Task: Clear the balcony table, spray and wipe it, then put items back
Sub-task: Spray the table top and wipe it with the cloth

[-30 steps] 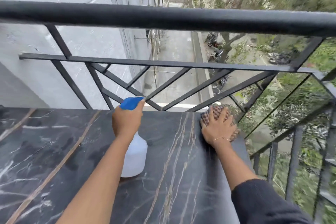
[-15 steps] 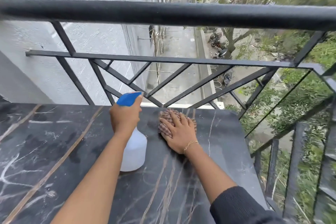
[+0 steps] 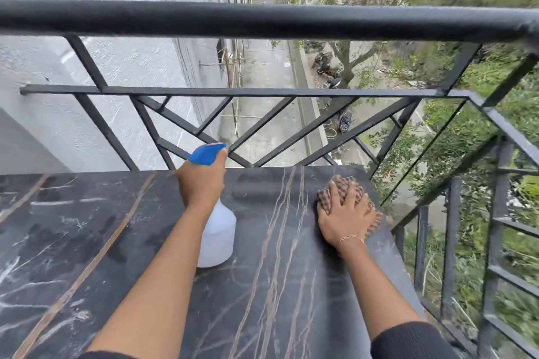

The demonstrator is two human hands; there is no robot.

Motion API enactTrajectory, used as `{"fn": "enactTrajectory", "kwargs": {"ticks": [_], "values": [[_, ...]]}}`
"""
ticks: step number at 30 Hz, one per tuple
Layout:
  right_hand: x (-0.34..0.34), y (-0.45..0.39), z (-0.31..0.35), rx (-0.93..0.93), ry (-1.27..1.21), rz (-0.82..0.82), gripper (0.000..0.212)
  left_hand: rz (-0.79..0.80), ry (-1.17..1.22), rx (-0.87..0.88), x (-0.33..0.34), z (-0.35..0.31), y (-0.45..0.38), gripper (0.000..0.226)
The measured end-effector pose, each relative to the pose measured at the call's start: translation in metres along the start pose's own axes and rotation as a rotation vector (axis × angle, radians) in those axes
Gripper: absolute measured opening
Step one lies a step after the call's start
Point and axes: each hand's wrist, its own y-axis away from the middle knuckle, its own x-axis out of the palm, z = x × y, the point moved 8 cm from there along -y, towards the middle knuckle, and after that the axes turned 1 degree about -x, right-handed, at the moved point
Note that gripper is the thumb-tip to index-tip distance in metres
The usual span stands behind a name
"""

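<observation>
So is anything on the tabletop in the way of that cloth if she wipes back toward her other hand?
Only the spray bottle. It stands on the table, gripped by the left hand, left of the cloth that the right hand presses flat near the far right corner. The marble between them looks bare.

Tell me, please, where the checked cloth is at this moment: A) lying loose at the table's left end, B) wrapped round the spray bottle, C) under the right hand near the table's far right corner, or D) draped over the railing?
C: the right hand lies spread flat on the checked cloth, pressing it to the table near its far right corner.
</observation>
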Motion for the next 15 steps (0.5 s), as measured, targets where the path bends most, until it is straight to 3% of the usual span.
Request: {"fn": "enactTrajectory", "kwargs": {"ticks": [4,10,15], "values": [[0.005,-0.018,0.061,-0.095,-0.025,0.011,0.063,0.0,-0.002,0.026,0.003,0.002,0.002,0.03],[0.022,-0.006,0.172,-0.422,-0.017,0.081,0.058,-0.024,-0.041,0.067,0.003,0.005,-0.001,0.029],[0.032,0.038,0.182,-0.671,-0.05,0.128,0.053,-0.027,-0.039,0.086,0.004,0.004,0.003,0.03]]}}
